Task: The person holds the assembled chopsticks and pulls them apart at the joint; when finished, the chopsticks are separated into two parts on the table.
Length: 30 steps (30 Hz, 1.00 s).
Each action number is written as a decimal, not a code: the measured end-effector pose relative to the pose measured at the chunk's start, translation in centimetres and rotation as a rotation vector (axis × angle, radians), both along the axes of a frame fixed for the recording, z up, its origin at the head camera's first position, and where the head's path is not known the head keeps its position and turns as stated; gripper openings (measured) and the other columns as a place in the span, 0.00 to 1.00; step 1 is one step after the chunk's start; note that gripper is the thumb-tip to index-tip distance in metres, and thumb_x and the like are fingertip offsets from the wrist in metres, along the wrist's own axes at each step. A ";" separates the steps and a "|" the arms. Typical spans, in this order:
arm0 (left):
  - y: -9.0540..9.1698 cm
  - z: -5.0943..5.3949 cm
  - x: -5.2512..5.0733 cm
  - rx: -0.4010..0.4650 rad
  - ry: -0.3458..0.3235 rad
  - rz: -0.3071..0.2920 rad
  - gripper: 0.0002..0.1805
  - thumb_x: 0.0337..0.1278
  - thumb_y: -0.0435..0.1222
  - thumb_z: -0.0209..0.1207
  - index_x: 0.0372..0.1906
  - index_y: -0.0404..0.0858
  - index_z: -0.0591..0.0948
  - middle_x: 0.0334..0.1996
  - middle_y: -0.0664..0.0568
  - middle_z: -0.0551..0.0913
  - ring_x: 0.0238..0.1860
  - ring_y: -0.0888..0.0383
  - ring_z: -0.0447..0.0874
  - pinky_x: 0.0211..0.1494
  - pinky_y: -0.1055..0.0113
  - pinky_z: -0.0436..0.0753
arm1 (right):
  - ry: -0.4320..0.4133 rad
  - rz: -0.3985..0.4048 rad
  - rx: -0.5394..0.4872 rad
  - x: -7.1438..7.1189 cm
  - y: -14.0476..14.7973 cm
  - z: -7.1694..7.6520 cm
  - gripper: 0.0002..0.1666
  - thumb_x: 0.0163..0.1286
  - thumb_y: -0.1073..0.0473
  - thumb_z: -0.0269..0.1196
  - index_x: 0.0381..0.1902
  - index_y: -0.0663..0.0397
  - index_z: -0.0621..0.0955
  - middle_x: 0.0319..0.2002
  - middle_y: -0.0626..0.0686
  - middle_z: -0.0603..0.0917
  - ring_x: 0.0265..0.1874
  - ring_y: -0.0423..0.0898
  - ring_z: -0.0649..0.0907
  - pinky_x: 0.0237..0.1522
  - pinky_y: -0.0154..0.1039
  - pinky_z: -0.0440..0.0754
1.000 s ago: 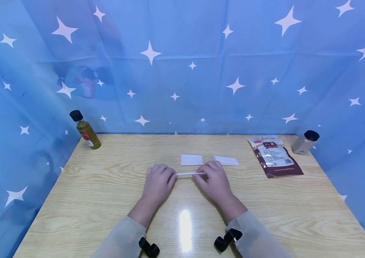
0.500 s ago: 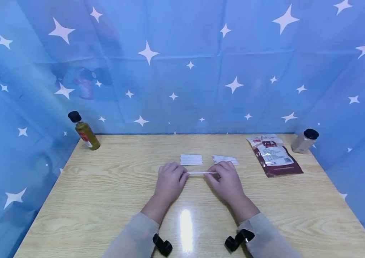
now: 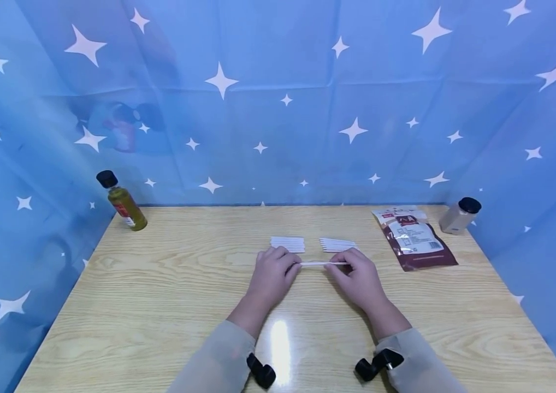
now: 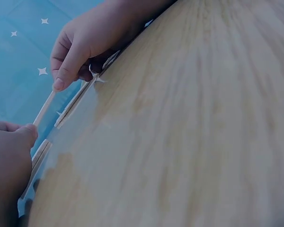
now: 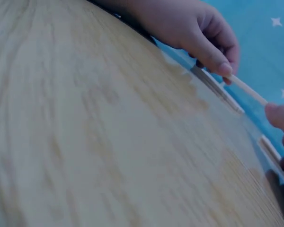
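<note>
Between my two hands a thin white stick [image 3: 313, 263] is held level, just above or at the wooden table. My left hand [image 3: 274, 273] pinches its left end between thumb and fingers. The right hand [image 3: 358, 275] pinches it toward the right end, part of which lies under the fingers. In the left wrist view the stick [image 4: 45, 108] spans the two hands at a slant. Just beyond the hands lie two flat rows of similar white sticks, a left row [image 3: 288, 244] and a right row [image 3: 338, 245], the latter close to the right fingertips.
At the back left of the table [image 3: 160, 327] stands a bottle [image 3: 128, 209] of yellow-green liquid with a black cap. A maroon and white packet [image 3: 413, 237] lies at the back right, beside a black-lidded jar [image 3: 459, 216]. A blue star-patterned curtain [image 3: 258, 109] borders the table.
Both hands have shifted to the right together, carrying the white stick along in the same grip. The two rows stay put on the table, and the head view has turned slightly.
</note>
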<state>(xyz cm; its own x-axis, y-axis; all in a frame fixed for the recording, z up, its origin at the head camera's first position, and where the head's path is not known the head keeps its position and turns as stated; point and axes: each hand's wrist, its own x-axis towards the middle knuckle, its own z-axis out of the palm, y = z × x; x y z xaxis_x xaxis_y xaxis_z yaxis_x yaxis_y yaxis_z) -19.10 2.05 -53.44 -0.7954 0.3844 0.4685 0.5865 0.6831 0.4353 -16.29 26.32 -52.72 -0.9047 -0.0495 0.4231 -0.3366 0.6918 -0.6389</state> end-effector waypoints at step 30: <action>-0.4 0.3 0.0 -0.025 -0.182 -0.019 0.06 0.79 0.44 0.61 0.45 0.50 0.88 0.43 0.61 0.84 0.50 0.58 0.82 0.64 0.53 0.77 | -0.174 0.113 -0.014 -0.2 -0.1 0.3 0.03 0.77 0.58 0.70 0.40 0.48 0.88 0.36 0.43 0.84 0.32 0.43 0.77 0.37 0.39 0.77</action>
<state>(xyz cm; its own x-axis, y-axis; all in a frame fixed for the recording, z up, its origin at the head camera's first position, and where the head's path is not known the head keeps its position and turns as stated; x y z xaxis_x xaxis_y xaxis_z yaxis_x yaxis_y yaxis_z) -19.13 1.63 -53.10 -0.8585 0.4102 0.3078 0.5128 0.6842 0.5185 -16.52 26.18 -52.41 -0.9532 -0.1500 0.2624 -0.2953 0.6465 -0.7034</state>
